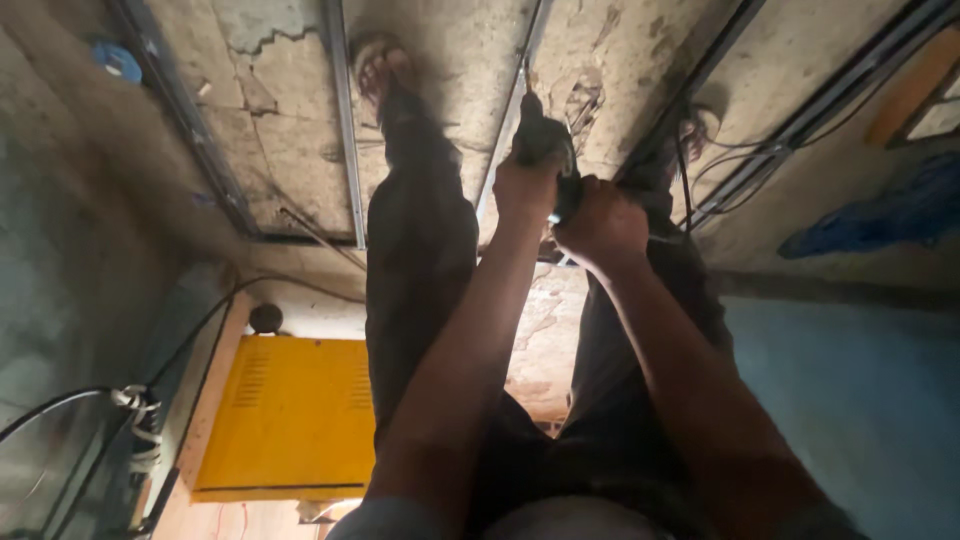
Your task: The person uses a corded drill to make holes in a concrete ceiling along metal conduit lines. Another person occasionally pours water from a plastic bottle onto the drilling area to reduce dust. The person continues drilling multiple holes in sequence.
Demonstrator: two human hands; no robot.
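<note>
Gripping a dark power tool [543,140] with both hands, the person stood over a cracked concrete floor [270,110], arms stretched straight down. The left hand [525,188] had its fingers closed round the tool's body, and the right hand [600,222] was wrapped tight on the grip just beside it, the two hands touching. The tool hung between the person's legs, its tip pointing down at a thin metal rail [510,120] that ran along the floor; whether the tip touched the rail I could not tell. Another rail [343,120] lay to the left, just beside the person's left foot [380,65]. The right foot [695,125] stood by a darker rail [700,75], near black cables [740,160] trailing off to the right. A yellow metal box [290,415] with vent slots sat low on the left, a cable [200,325] running past it. A blue cloth [880,215] lay well apart at the right, against the wall.
</note>
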